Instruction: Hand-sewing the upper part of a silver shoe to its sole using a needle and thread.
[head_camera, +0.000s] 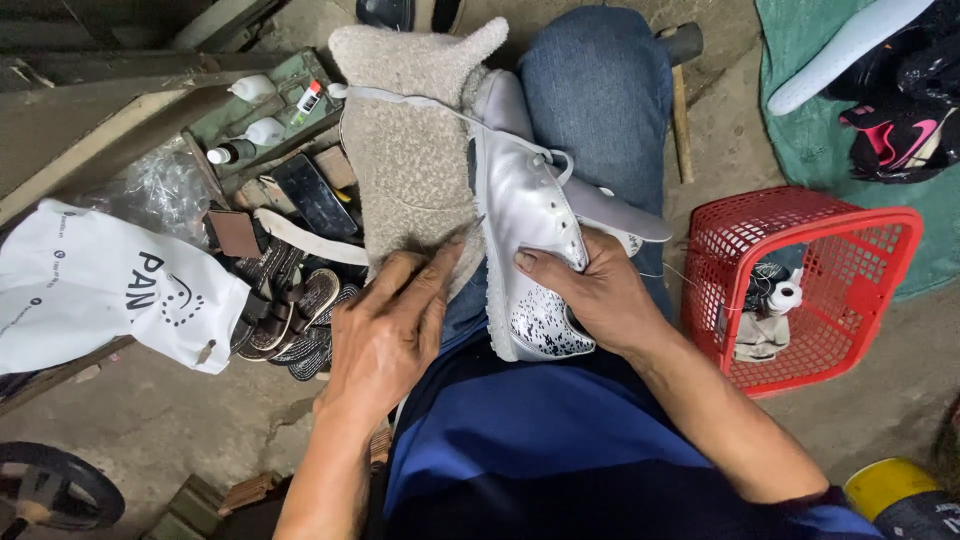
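The white shoe (528, 225) lies across the person's lap on a patch of beige fleece cloth (405, 160), its long axis running from the toe near the body to the heel farther off. The right hand (598, 295) clasps the shoe's near end, thumb on the upper. The left hand (385, 335) sits just left of the sole edge, fingertips pinched on what looks like a thin needle or awl; I cannot tell which. A red basket (895, 300) stands to the right

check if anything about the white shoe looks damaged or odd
The white shoe lies on its side across the lap, its toe blotched with dark flaking patches. A loose lace trails over the fuzzy cloth.
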